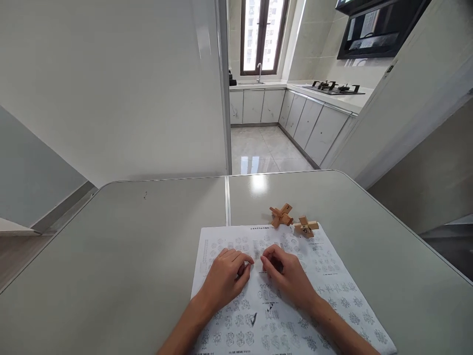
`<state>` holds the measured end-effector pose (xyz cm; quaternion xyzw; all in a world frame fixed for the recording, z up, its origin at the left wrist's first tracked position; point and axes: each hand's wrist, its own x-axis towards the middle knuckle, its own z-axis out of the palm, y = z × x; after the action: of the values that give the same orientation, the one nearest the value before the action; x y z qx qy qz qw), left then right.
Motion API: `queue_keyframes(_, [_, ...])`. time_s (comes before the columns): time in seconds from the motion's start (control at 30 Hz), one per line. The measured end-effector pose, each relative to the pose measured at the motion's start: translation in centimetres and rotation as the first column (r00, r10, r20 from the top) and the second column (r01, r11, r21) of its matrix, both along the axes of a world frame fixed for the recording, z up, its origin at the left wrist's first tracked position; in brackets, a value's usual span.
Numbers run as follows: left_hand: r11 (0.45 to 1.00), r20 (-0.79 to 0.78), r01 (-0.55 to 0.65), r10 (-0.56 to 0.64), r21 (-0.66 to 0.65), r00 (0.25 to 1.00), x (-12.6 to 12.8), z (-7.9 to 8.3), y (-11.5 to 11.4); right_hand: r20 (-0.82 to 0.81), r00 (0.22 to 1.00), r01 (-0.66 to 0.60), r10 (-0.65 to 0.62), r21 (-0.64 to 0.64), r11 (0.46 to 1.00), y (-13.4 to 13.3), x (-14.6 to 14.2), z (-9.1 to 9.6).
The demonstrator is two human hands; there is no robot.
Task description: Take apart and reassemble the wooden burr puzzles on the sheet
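Note:
A large white instruction sheet, printed with rows of small line drawings and text, lies on the table under both forearms. My left hand rests over its middle, fingers curled and the thumb tip close to the index tip. A little to the right, my right hand is curled with thumb and index nearly together. The fingertips of the two hands face each other across a small gap. Nothing shows in either hand. Beyond my right hand, at the sheet's far edge, sit two wooden interlocking puzzles, one orange-brown and one lighter.
The pale table has a seam running away from me. A light panel stands behind its far left side. Past the doorway is a kitchen with cabinets, a gas hob and a window.

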<state>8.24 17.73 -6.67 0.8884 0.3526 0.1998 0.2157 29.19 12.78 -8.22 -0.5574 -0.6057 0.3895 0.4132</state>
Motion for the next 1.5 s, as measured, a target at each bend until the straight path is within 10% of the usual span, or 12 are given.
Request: queue_keyframes(1.5, [1.000, 0.008, 0.005, -0.005, 0.029, 1.000, 0.23, 0.10, 0.08, 0.024, 1.000, -0.013, 0.013, -0.001, 1.000, 0.21, 0.09, 0.35])
